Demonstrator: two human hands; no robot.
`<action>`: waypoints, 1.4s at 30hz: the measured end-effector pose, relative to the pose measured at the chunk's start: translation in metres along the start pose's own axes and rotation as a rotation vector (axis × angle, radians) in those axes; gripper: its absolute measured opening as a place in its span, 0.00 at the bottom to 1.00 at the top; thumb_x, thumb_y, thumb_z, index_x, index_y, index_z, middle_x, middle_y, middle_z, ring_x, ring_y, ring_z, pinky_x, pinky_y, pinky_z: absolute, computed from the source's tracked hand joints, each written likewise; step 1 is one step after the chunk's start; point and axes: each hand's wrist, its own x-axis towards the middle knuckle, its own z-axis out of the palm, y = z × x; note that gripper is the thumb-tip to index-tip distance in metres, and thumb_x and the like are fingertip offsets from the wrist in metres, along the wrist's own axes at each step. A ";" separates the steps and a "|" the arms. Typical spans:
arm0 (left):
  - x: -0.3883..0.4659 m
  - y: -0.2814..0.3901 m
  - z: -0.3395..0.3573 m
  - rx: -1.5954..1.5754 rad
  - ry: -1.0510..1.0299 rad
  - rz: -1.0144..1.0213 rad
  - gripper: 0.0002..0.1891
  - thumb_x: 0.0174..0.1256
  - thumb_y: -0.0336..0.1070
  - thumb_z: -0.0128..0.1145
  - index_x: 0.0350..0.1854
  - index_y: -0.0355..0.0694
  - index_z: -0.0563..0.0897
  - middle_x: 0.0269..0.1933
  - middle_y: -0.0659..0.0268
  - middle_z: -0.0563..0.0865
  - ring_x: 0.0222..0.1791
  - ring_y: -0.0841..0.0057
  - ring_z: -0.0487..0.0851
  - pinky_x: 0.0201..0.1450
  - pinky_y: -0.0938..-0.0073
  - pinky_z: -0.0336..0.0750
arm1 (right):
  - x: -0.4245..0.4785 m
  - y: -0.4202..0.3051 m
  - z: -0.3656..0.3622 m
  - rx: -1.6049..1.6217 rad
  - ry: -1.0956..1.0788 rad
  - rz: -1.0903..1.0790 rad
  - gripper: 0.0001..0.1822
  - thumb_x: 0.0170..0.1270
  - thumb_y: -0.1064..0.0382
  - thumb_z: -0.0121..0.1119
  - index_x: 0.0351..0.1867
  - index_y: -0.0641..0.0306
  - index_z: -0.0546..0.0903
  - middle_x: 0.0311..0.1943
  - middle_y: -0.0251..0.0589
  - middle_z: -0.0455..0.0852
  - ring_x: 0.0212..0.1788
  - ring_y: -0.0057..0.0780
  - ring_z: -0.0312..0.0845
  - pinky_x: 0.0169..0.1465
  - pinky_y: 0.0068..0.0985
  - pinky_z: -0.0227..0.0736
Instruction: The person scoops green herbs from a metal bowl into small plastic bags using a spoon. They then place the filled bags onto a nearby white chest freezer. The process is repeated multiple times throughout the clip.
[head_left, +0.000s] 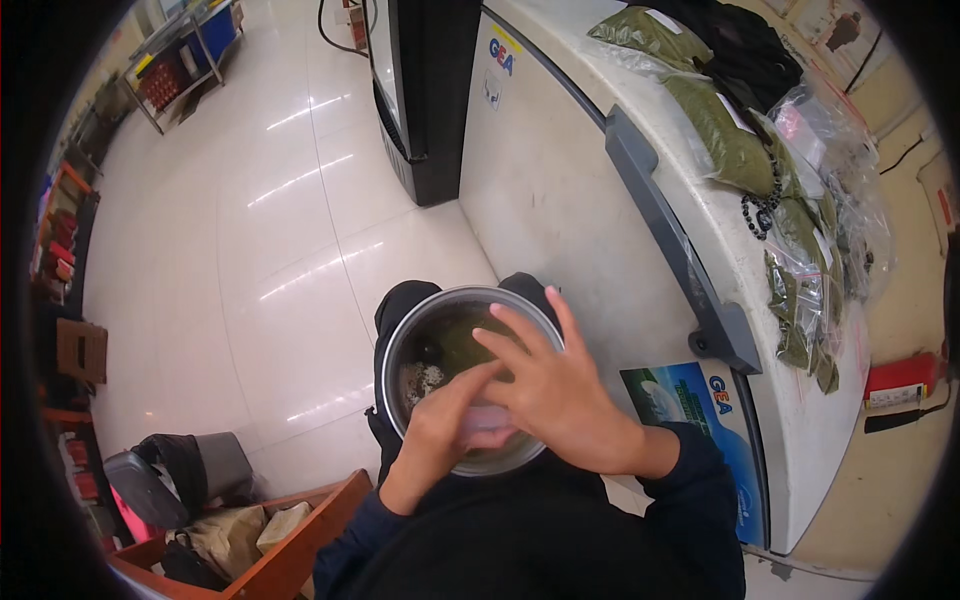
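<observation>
A round metal pot (392, 375) rests on my lap, between dark-clad knees. Green powder (469, 349), a dark round thing (431, 351) and some whitish bits (427, 376) show inside it. Over the pot's near side, my left hand (439, 420) curls around a pale, translucent thing (484, 420), blurred and too covered to name. My right hand (566, 390) is against the left one at the thumb side, its other fingers spread above the pot's right half. The near part of the contents is hidden beneath both hands.
A GEA chest freezer (555, 195) stands close on the right. On its lid lie plastic bags of green powder (724, 142) and a black beaded string (761, 206). A wooden crate (300, 540) sits at lower left, near a grey bin (225, 465). Beyond is a black-framed cabinet (431, 97).
</observation>
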 end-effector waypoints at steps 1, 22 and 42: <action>0.001 0.000 -0.002 -0.013 0.004 0.012 0.36 0.36 0.30 0.76 0.56 0.37 0.76 0.47 0.57 0.84 0.41 0.64 0.84 0.44 0.68 0.78 | 0.000 0.001 -0.001 0.070 0.017 0.014 0.11 0.50 0.58 0.65 0.37 0.50 0.84 0.54 0.40 0.78 0.67 0.41 0.62 0.71 0.59 0.41; -0.015 -0.017 -0.066 -0.327 0.406 -0.288 0.46 0.43 0.64 0.72 0.57 0.27 0.77 0.50 0.62 0.81 0.31 0.89 0.73 0.30 0.89 0.63 | 0.039 -0.004 0.174 0.306 -0.410 0.304 0.09 0.51 0.64 0.67 0.28 0.69 0.84 0.28 0.53 0.85 0.35 0.46 0.85 0.38 0.36 0.80; -0.013 -0.020 -0.062 -0.409 0.383 -0.300 0.44 0.40 0.54 0.77 0.59 0.29 0.76 0.52 0.58 0.81 0.49 0.76 0.78 0.49 0.79 0.70 | -0.023 0.009 0.120 0.330 -0.374 -0.009 0.09 0.58 0.71 0.54 0.40 0.65 0.81 0.34 0.44 0.80 0.40 0.42 0.80 0.42 0.37 0.76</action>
